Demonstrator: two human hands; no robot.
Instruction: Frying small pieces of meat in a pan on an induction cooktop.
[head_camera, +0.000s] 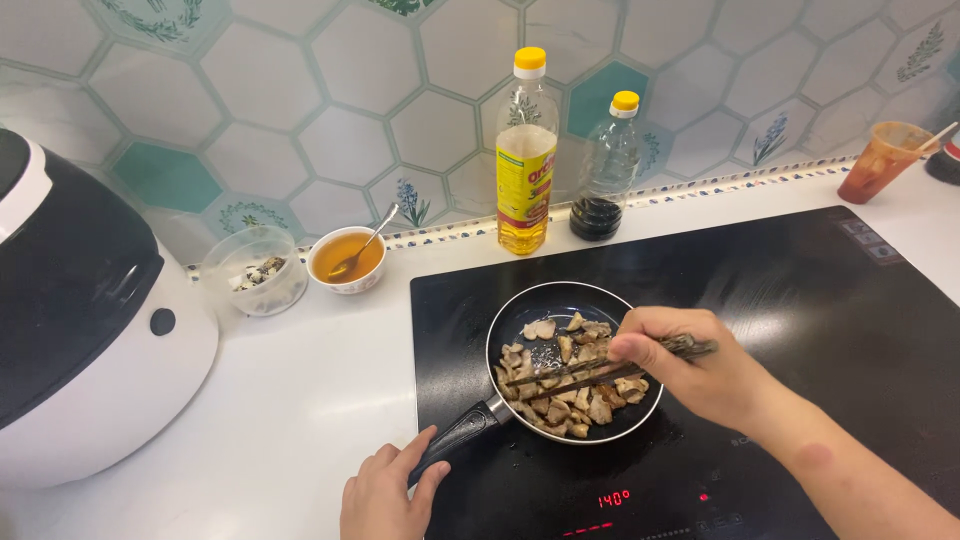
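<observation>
Fingers of the right hand (690, 370) are pinched tight on dark chopsticks (600, 372), which run nearly level, tips pointing left over the meat pieces (565, 400). Left hand (385, 495) is wrapped around the pan handle (455, 438); the pan (560, 300) sits on the black cooktop (800, 290), handle pointing down-left.

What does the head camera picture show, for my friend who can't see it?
A right hand stirs pale meat pieces with dark chopsticks in a small frying pan on a black cooktop, while the left hand holds the pan handle. Two yellow-capped bottles stand behind.
</observation>
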